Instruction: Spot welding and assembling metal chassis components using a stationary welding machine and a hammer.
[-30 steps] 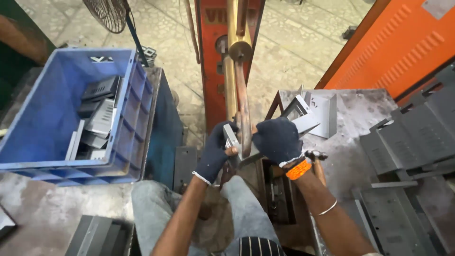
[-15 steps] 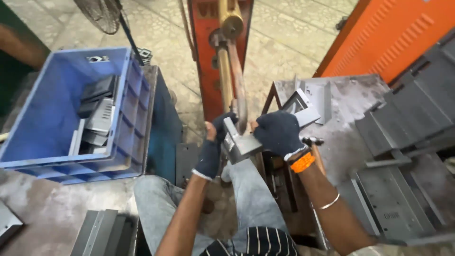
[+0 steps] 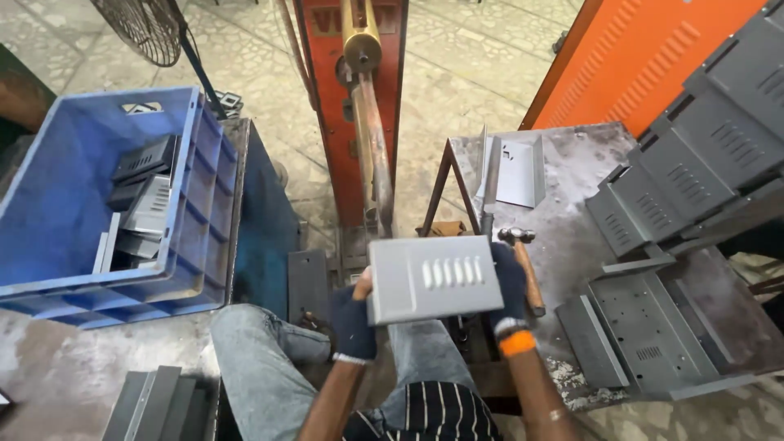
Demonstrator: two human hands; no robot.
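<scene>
Both my hands, in dark fingerless gloves, hold a grey sheet-metal cover (image 3: 431, 276) with a row of louvre slots, flat side up over my lap. My left hand (image 3: 353, 318) grips its left edge and my right hand (image 3: 510, 287) its right edge. Just beyond it stands a red press (image 3: 357, 106) with a brass-coloured lever (image 3: 369, 122) hanging down.
A blue crate (image 3: 200, 196) at the left holds several grey metal parts (image 3: 140, 200). At the right, a steel table (image 3: 576, 175) carries a hammer (image 3: 523, 261), a bent sheet piece (image 3: 516, 170) and stacked grey louvred covers (image 3: 694, 171). An orange cabinet (image 3: 645, 57) stands behind. A fan (image 3: 143, 28) is far left.
I have drawn the metal cover back from the press and turned it flat, slotted face up, closer to my body. My view has shifted slightly.
</scene>
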